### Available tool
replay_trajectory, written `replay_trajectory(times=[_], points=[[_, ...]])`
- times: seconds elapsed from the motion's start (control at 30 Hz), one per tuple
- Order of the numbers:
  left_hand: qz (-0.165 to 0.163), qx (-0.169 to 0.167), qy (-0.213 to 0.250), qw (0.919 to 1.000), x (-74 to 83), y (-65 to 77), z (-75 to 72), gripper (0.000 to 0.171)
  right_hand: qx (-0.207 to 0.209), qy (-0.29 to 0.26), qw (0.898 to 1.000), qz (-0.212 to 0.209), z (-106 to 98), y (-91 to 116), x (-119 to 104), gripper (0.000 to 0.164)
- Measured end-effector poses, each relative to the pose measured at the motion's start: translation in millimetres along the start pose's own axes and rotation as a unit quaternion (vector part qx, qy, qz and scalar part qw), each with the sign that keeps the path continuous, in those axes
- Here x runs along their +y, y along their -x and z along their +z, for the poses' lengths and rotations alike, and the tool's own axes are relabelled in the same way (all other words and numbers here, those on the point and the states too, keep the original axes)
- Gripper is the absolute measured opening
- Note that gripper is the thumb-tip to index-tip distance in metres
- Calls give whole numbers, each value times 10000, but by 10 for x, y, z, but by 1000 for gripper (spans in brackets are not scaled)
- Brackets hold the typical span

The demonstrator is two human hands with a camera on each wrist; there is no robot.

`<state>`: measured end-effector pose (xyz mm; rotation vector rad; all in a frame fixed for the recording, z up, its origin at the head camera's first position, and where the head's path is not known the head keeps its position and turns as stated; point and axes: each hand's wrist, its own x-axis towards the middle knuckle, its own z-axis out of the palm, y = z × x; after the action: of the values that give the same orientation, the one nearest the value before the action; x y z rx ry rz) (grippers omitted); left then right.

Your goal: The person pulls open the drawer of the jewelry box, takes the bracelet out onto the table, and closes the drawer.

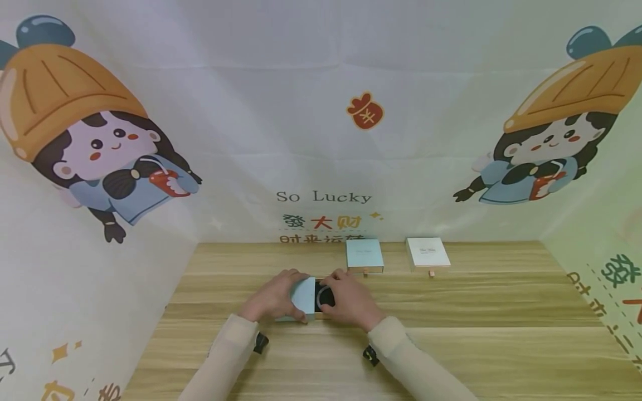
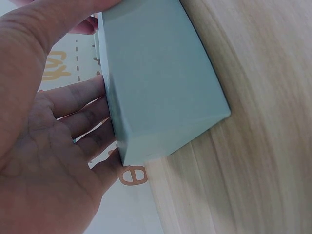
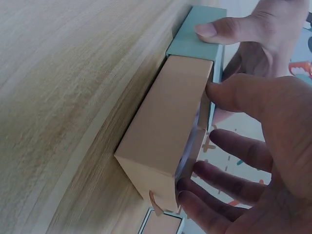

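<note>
A light blue box sleeve (image 1: 304, 296) lies on the table, seen close up in the left wrist view as a plain pale block (image 2: 161, 73). My left hand (image 1: 275, 296) grips it from the left, thumb on the near side and fingers along the far side. Out of the sleeve's right end stands a peach-coloured drawer (image 3: 165, 109) with a small ribbon tab (image 3: 155, 202). Inside its dark interior lies a pale ring-shaped bangle (image 1: 319, 298), partly covered by fingers. My right hand (image 1: 351, 298) reaches into the drawer, thumb and fingertips at opposite edges of the bangle.
Farther back stand a light blue box (image 1: 364, 254) and, to its right, a white box (image 1: 428, 252), each with a small tab at the front. A printed cloth (image 1: 321, 133) rises behind the wooden table (image 1: 491, 289).
</note>
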<state>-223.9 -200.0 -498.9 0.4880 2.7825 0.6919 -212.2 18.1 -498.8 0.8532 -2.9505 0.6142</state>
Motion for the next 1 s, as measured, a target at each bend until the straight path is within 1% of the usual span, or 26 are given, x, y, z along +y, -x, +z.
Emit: replay_trajectory(times=[0.17,0.33,0.53,0.67,0.73,0.87,1.0], points=[[-22,-47,63,10000,8,5,-8,97,-22,76,9997,218,-1,-9,-64,49],[-22,-10,107,9999,12,6,-14,97,-93,160,9992,345,1,-35,-104,48],[-28,-34,90,9999,7,-4,-6,97,-390,263,9974,553,-22,-109,-136,46],[-14,-44,68,10000,11,-13,-6,96,-482,375,9962,628,-41,-150,-146,43],[3,-12,83,10000,15,-16,-9,96,-447,474,9961,590,-46,-160,-144,42],[15,21,100,9999,12,-21,-6,97,-298,594,9967,465,-29,-160,-115,46],[21,50,88,9999,-5,-26,5,97,-117,419,9984,359,13,-152,-65,51]])
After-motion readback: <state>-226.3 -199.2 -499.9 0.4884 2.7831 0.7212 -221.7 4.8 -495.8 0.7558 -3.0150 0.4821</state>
